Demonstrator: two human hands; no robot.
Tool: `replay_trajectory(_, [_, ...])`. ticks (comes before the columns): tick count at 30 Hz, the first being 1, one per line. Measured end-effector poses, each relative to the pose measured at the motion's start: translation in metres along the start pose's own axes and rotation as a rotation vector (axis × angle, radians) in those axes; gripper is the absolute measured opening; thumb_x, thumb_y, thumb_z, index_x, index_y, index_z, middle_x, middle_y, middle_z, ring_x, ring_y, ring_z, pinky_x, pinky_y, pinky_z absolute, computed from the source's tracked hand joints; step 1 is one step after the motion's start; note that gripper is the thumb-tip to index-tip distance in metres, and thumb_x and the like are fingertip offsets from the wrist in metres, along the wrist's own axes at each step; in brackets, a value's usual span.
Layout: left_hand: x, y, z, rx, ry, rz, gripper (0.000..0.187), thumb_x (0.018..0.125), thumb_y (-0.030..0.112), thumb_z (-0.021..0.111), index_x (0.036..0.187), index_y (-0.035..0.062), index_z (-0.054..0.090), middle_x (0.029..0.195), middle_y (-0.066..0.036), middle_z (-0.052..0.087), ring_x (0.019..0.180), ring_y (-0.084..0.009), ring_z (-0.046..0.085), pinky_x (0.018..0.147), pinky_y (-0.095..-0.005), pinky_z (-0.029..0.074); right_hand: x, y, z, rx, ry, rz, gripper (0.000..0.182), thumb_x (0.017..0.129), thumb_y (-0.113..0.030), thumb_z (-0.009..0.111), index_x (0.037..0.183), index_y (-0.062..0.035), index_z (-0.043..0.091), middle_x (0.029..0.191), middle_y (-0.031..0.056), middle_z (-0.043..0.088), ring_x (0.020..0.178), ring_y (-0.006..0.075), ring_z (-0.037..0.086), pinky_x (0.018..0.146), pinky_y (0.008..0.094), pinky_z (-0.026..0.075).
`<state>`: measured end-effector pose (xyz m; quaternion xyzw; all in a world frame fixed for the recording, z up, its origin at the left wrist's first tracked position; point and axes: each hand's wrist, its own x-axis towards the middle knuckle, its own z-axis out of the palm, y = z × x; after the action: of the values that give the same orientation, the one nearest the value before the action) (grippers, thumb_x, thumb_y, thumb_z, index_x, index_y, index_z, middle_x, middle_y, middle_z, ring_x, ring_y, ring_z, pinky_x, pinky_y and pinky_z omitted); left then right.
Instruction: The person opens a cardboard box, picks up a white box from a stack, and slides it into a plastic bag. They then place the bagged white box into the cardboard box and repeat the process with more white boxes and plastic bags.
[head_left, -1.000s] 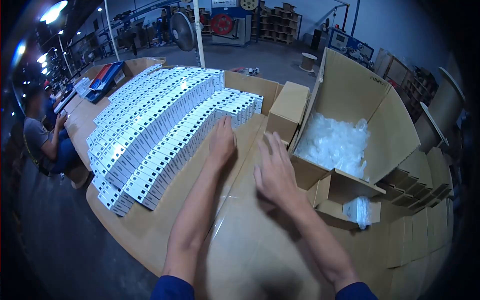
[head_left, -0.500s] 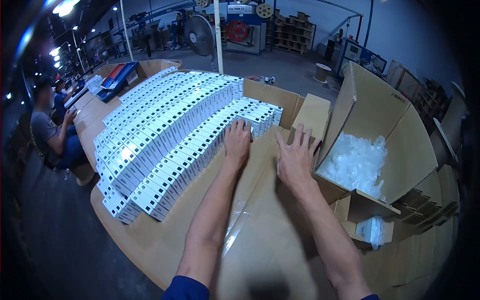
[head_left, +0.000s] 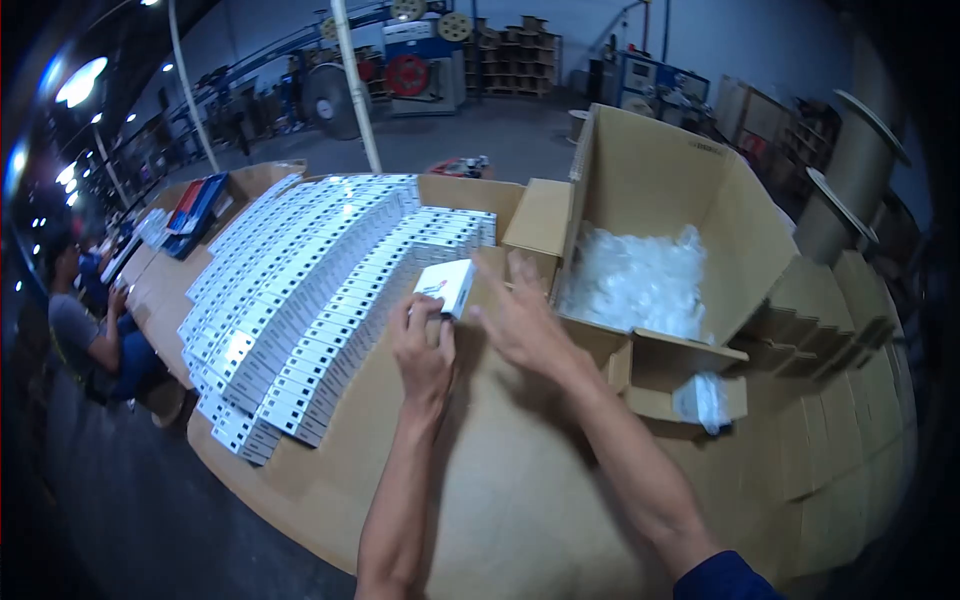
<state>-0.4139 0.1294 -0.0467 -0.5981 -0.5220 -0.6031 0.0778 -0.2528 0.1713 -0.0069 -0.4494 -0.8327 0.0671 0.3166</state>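
My left hand [head_left: 424, 350] grips a small white box [head_left: 446, 284], tilted above the cardboard-covered table [head_left: 500, 480]. A small printed mark shows on the box's upper face. Just right of it, my right hand [head_left: 520, 315] has its fingers spread and holds nothing; it is slightly blurred. To the left stand long packed rows of similar white boxes [head_left: 300, 270], each with a dark square on its top edge.
A large open carton [head_left: 670, 180] with clear plastic bags [head_left: 640, 280] stands at the right. Before it sits a smaller carton [head_left: 650, 400] holding a plastic-wrapped item [head_left: 702, 400]. A seated person [head_left: 90, 330] is at far left, near a blue tray [head_left: 195, 215].
My left hand has lifted a white box from the near end of the row and brought it toward me. My right hand has moved left, close to it. The camera view has turned right.
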Motion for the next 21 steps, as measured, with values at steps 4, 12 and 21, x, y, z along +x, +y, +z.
replay_trajectory(4, [-0.029,0.07,-0.022,-0.059,-0.057,0.223,0.033,0.072,-0.006,0.079,0.099,0.0044,0.064,0.109,-0.012,0.062,0.106,-0.0326,0.061,0.091,-0.0433,0.051,-0.053,-0.02,-0.046,1.164,-0.136,0.221,0.051,0.101,-0.023,0.064,0.149,-0.0124,0.052,0.129,0.0141,0.067,0.108,0.016,0.062,0.095,0.0347,0.051])
replay_trajectory(12, [0.002,0.155,0.028,-0.368,-0.467,0.347,0.019,0.083,0.003,0.079,0.098,0.0011,0.068,0.093,-0.013,0.066,0.086,-0.0283,0.068,0.075,-0.0375,0.055,-0.109,0.063,-0.149,0.716,0.038,0.132,0.018,0.097,-0.003,0.057,0.107,-0.0042,0.072,0.096,0.0072,0.072,0.092,0.0168,0.064,0.085,0.0337,0.051])
replay_trajectory(21, [0.068,0.079,0.276,0.1,-0.679,0.432,0.026,0.079,0.011,0.079,0.097,-0.0022,0.068,0.09,-0.025,0.069,0.089,-0.0442,0.069,0.079,-0.0481,0.054,-0.058,0.153,-0.183,0.116,0.358,0.226,0.025,0.091,-0.01,0.064,0.115,-0.0083,0.074,0.112,0.0256,0.065,0.105,0.0396,0.064,0.099,0.0459,0.049])
